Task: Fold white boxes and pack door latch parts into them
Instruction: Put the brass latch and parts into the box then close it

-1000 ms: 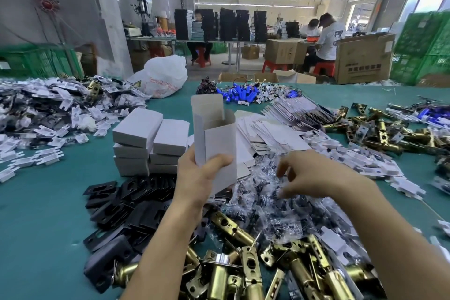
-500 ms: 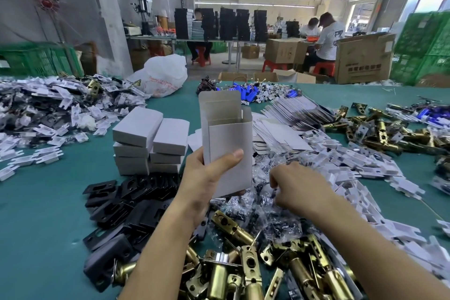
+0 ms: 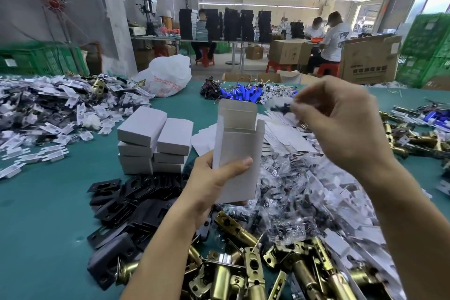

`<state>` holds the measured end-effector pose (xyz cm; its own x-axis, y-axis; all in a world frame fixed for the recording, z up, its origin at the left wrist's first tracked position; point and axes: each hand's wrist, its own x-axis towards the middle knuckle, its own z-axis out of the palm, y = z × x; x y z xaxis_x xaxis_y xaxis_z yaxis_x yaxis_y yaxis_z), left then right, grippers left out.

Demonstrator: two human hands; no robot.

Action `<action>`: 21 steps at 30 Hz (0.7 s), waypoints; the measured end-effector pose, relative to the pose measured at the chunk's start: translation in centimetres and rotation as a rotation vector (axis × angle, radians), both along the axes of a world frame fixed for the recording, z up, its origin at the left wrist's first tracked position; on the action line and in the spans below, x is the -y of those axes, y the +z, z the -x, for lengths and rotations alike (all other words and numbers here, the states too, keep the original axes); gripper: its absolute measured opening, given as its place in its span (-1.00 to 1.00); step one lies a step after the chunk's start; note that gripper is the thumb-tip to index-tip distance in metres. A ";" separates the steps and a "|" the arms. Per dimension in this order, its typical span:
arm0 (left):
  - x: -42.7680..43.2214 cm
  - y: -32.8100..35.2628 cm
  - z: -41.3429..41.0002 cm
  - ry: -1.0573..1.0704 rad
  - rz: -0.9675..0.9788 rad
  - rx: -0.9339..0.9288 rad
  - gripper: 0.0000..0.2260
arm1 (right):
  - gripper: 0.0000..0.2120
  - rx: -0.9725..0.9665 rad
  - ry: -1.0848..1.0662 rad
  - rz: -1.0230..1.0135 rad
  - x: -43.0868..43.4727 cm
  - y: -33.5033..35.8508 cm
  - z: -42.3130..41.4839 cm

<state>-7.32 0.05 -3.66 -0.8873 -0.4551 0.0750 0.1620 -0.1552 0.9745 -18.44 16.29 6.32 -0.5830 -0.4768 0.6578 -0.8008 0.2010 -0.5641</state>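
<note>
Gripping an open white box [image 3: 237, 153] upright w/ L hand [image 3: 214, 184], person pinched blurred parts bag [image 3: 283, 106] in R hand [image 3: 341, 124]; bag might snag flap [image 3: 237, 111].

The person's left hand [image 3: 214, 182] and right hand [image 3: 341, 124], seen from the head camera: both are bare, as are the left forearm [image 3: 165, 251] and right forearm [image 3: 409, 226], which show uncovered skin from the lower edge of the view up to the wrists. The left thumb carries a short, rounded thumbnail [image 3: 247, 161]. The knuckles form low ridges on the right hand, whose fingertips are blurred.
</note>
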 end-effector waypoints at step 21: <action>-0.4 0.0 -0.1 -0.114 0.087 -0.063 -0.72 | -0.29 -0.132 0.258 -0.683 3.5 0.0 -2.8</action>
